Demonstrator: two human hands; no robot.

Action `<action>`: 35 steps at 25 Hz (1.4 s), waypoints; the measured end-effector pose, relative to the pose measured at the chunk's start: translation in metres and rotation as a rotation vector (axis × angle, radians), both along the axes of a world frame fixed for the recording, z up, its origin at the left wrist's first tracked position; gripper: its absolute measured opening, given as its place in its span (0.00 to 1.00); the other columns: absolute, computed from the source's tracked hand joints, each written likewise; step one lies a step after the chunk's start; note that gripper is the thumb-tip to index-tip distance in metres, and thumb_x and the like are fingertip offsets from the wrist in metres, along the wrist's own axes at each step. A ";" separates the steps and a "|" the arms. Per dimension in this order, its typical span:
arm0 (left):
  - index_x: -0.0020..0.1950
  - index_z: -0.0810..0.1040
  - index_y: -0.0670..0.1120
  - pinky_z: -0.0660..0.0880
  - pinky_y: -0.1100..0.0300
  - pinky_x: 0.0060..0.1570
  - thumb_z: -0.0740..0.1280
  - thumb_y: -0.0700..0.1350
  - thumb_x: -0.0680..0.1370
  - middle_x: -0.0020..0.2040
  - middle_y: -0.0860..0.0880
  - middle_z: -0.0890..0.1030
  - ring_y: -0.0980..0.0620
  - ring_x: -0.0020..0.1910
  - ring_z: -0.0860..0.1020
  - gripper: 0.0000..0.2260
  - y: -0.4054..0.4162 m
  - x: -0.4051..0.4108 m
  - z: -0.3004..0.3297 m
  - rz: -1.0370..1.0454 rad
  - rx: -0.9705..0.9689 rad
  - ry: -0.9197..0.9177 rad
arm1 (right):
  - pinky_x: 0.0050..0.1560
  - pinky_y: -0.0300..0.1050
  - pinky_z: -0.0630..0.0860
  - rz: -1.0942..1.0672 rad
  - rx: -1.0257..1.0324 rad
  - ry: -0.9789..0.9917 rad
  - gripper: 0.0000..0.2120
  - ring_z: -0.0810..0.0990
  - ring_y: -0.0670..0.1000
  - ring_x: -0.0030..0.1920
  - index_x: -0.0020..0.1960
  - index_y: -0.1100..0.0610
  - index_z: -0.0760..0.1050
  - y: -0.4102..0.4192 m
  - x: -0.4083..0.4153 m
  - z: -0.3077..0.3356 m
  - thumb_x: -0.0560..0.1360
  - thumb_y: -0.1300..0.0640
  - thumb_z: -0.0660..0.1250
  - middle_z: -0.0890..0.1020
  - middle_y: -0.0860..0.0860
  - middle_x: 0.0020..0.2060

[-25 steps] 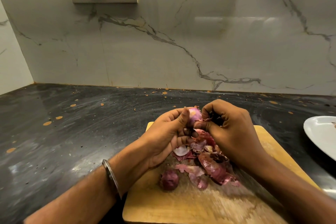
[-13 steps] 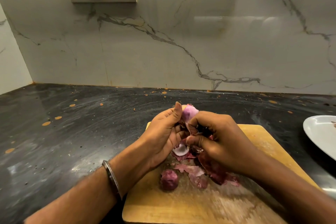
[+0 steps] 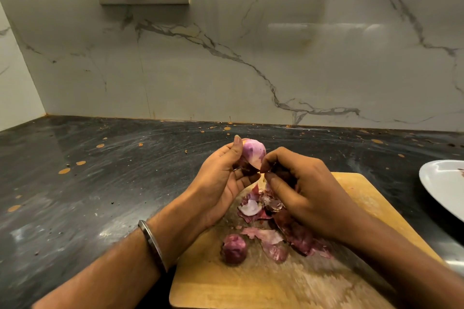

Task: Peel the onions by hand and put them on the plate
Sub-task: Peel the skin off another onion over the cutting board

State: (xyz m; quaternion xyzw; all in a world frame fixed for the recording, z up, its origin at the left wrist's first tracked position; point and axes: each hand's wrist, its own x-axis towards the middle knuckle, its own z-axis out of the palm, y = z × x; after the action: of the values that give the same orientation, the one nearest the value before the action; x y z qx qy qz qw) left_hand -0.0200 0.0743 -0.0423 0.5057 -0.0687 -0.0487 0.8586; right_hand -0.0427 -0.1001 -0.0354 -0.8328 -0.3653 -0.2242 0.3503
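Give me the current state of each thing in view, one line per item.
Left hand: holds the onion, fingers curled round it.
Right hand: pinches a strip of dark skin at the onion's lower end.
Onion: mostly peeled, pale top bare.
Second onion: unpeeled, resting on the cutting board.
Peels: loose, piled on the board.
Plate: on the counter, partly out of frame.

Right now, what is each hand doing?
Left hand: holds the half-peeled onion.
Right hand: fingers curled, pinching dark onion skin at the onion's base.
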 end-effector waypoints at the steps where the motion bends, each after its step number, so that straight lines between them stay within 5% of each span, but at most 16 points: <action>1: 0.64 0.76 0.35 0.81 0.58 0.43 0.62 0.53 0.80 0.47 0.42 0.84 0.50 0.42 0.82 0.23 0.000 0.000 0.000 -0.008 -0.006 -0.003 | 0.35 0.32 0.68 -0.030 0.010 -0.018 0.06 0.74 0.45 0.36 0.50 0.52 0.75 0.000 0.001 0.000 0.76 0.59 0.72 0.76 0.42 0.36; 6: 0.58 0.81 0.39 0.80 0.61 0.39 0.66 0.53 0.76 0.49 0.40 0.83 0.50 0.42 0.82 0.20 -0.002 -0.001 -0.003 -0.090 0.024 -0.018 | 0.42 0.38 0.75 -0.128 0.034 -0.100 0.18 0.76 0.45 0.45 0.55 0.53 0.73 0.000 0.001 0.002 0.70 0.53 0.78 0.76 0.46 0.47; 11: 0.59 0.81 0.38 0.81 0.54 0.50 0.67 0.55 0.75 0.54 0.37 0.81 0.49 0.45 0.83 0.23 -0.004 -0.003 -0.003 -0.156 0.104 -0.030 | 0.40 0.44 0.76 -0.156 0.015 -0.153 0.08 0.78 0.46 0.41 0.47 0.58 0.79 -0.002 0.004 0.003 0.72 0.65 0.76 0.79 0.48 0.41; 16: 0.61 0.76 0.32 0.83 0.55 0.43 0.65 0.56 0.75 0.54 0.35 0.82 0.47 0.43 0.84 0.29 -0.003 -0.003 0.000 -0.121 0.041 0.010 | 0.41 0.41 0.77 -0.068 0.097 0.007 0.11 0.80 0.47 0.41 0.45 0.58 0.78 -0.001 0.004 0.003 0.71 0.73 0.72 0.81 0.48 0.39; 21: 0.61 0.78 0.41 0.77 0.59 0.37 0.63 0.56 0.75 0.47 0.42 0.82 0.50 0.41 0.80 0.22 -0.003 -0.005 0.002 -0.048 0.040 -0.003 | 0.36 0.39 0.69 -0.024 -0.048 0.038 0.07 0.73 0.44 0.37 0.44 0.56 0.76 -0.001 0.004 0.000 0.81 0.60 0.64 0.76 0.45 0.36; 24: 0.66 0.74 0.40 0.74 0.55 0.41 0.58 0.54 0.82 0.53 0.37 0.79 0.45 0.47 0.76 0.21 -0.003 -0.005 0.004 -0.051 -0.015 0.057 | 0.38 0.43 0.73 -0.020 -0.134 -0.001 0.07 0.75 0.43 0.37 0.41 0.53 0.79 0.001 0.002 -0.001 0.77 0.53 0.71 0.76 0.43 0.36; 30: 0.68 0.73 0.37 0.78 0.59 0.41 0.56 0.38 0.82 0.54 0.38 0.81 0.47 0.45 0.79 0.16 -0.003 -0.005 0.004 -0.070 0.013 0.047 | 0.41 0.41 0.78 -0.182 0.088 -0.086 0.12 0.79 0.44 0.42 0.48 0.52 0.79 -0.003 0.002 0.005 0.69 0.52 0.79 0.79 0.44 0.42; 35: 0.68 0.73 0.38 0.81 0.58 0.47 0.61 0.35 0.81 0.63 0.34 0.79 0.46 0.51 0.79 0.16 -0.005 -0.008 0.003 -0.170 0.010 0.006 | 0.44 0.37 0.80 -0.238 0.102 -0.066 0.19 0.81 0.44 0.46 0.58 0.56 0.82 -0.005 0.002 0.006 0.69 0.54 0.79 0.79 0.46 0.50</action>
State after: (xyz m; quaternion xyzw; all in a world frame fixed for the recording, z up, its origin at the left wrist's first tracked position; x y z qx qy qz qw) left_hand -0.0281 0.0694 -0.0389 0.5020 -0.1084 -0.1231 0.8492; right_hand -0.0403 -0.1046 -0.0291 -0.8436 -0.2634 -0.3097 0.3509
